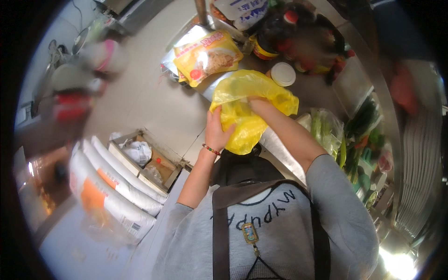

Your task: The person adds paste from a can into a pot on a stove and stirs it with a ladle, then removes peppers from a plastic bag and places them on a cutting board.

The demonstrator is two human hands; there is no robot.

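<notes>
In the head view, a yellow plastic bag [241, 122] is spread open in front of my chest. My left hand [217, 131] grips its left edge between thumb and fingers. My right hand [257, 101] reaches into the mouth of the bag; its fingers are hidden by the plastic, so their hold cannot be told. Just beyond the bag lie yellow printed food packets [208, 57], stacked on one another. A jar with a white lid [283, 74] stands close to the bag's far right side.
Dark bottles [267, 43] crowd the far right. Bagged green vegetables [325, 129] lie to the right. Large white sacks [115, 196] and an open wooden box [127, 159] are at lower left. A white bag with printing [241, 12] sits at the far edge.
</notes>
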